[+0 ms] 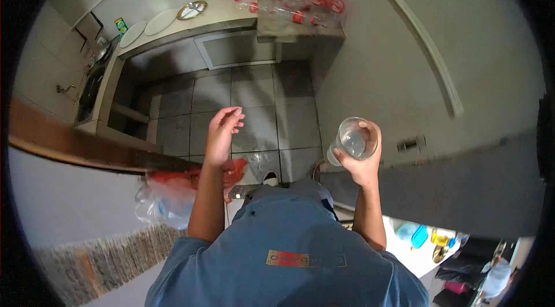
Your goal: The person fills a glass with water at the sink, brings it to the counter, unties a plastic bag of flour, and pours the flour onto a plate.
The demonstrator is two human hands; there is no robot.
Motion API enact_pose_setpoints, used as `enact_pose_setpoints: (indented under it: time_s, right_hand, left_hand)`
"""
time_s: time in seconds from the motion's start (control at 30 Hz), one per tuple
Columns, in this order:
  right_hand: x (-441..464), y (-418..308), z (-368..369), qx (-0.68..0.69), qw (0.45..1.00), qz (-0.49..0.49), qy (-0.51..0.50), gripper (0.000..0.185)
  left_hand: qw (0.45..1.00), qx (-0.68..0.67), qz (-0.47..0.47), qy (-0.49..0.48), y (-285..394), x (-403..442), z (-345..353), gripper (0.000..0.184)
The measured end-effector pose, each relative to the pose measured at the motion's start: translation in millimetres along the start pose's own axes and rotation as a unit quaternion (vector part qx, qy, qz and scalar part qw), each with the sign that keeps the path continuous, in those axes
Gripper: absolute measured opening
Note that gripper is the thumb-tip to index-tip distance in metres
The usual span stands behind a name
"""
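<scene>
A clear glass (351, 140) is in my right hand (369, 159), with the thumb and fingers wrapped around its side. The glass is tilted with its wide round mouth toward me, and its narrower lower end points down to the left. I cannot tell whether anything is in it. My left hand (219, 136) hangs in the air over the tiled floor, its fingers loosely bent and slightly apart. Nothing shows in it.
Plastic bottles (300, 1) with red caps lie piled on the back counter (243, 25). Plates (161, 22) and a gold-rimmed dish (192, 10) stand farther left, near a sink (89, 96). Red and clear plastic bags (173, 197) are below my left arm. A wall (393, 76) rises at right.
</scene>
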State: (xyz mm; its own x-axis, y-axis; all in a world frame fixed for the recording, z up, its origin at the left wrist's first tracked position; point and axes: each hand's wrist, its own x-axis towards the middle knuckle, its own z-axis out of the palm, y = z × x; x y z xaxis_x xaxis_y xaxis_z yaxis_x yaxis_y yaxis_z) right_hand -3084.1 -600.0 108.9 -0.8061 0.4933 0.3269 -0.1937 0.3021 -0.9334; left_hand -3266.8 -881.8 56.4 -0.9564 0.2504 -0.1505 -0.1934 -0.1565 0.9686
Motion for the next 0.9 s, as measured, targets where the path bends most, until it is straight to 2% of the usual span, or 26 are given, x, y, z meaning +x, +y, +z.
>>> enact_pose_setpoints:
  time_s: [0.1,0.23,0.27,0.33,0.4,0.5,0.6,0.77,0.9]
  right_hand:
    - [65.4,19.3,32.6,-0.035,0.999,-0.003,-0.015,0.076]
    - [150.0,50.2,86.9,-0.026,0.999,0.002,-0.036,0.079]
    - [172.3,60.8,100.2,-0.022,0.998,0.005,-0.054,0.079]
    - [219.8,84.4,126.6,-0.069,0.991,-0.047,-0.106,0.082]
    - [272.6,108.9,159.7,-0.011,0.986,-0.053,-0.155,0.083]
    - [326.0,107.5,210.1,0.040,0.973,-0.027,-0.224,0.085]
    - [384.9,126.0,262.2,0.128,0.951,-0.053,-0.276,0.083]
    - [450.2,127.8,352.9,0.109,0.927,-0.089,-0.349,0.083]
    - [473.4,116.0,440.3,0.095,0.905,-0.109,-0.401,0.082]
  left_hand:
    - [0.999,0.012,0.008,0.042,12.5,62.6,-12.5,0.029]
    - [0.993,0.006,-0.030,0.114,7.9,125.1,-37.7,0.028]
    - [0.991,0.019,-0.034,0.129,3.0,139.9,-46.7,0.026]
    - [0.983,0.025,-0.042,0.179,-0.7,162.0,-60.6,0.022]
    - [0.969,0.007,-0.025,0.246,4.4,188.0,-80.2,0.023]
    - [0.946,-0.038,-0.001,0.323,20.4,187.7,-112.7,0.019]
    - [0.903,-0.047,0.004,0.427,46.4,193.3,-124.1,0.019]
    - [0.836,-0.097,0.068,0.536,55.5,195.3,-154.4,0.021]
    - [0.802,-0.099,0.070,0.585,57.6,202.1,-188.5,0.019]
